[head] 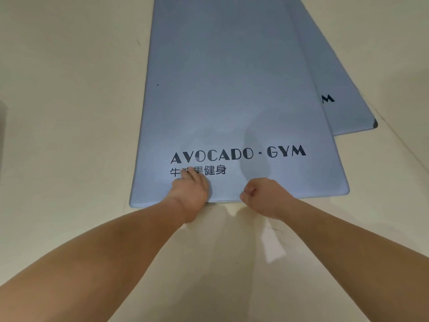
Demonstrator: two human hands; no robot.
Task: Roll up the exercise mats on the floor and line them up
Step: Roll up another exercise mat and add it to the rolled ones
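Upper mat (pixel 232 89) lies flat and unrolled on the floor (pixel 69 112), overlapping a second mat (pixel 343 105) that shows at its right. Left hand (pixel 191 192) rests on the upper mat's near edge, fingers laid forward over the printed lettering (pixel 216 170). Right hand (pixel 262 197) is curled at the same edge; whether it grasps the mat cannot be told.

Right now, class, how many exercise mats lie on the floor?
2. The top mat lies flat, centre; the second mat shows from beneath it on the right. More may be hidden underneath.
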